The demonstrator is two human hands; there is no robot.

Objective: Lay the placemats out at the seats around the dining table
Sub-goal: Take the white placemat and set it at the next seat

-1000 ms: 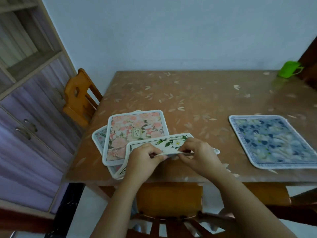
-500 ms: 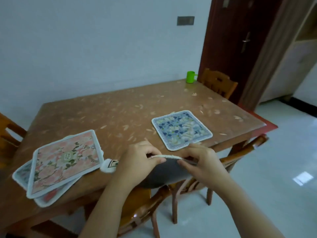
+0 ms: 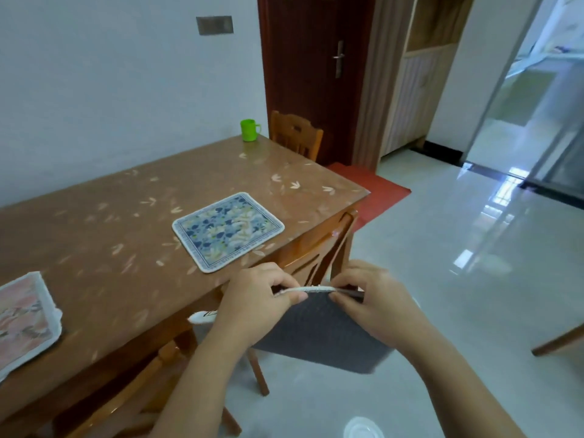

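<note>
Placemat (image 3: 319, 330), grey underside up, hangs off the bench (image 3: 126, 248) edge, pinched along its top hem by the fingers of left hand (image 3: 256, 298) and right hand (image 3: 376, 301); one blue placemat (image 3: 228, 230) laid, so carrying it toward the far chair (image 3: 295, 134) seems next.

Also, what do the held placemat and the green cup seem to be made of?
Held placemat: probably fabric with a grey rubbery backing; the underside looks matt and textured, the edge pale and woven. Green cup: likely plastic, given its bright uniform colour and slight sheen.
</note>
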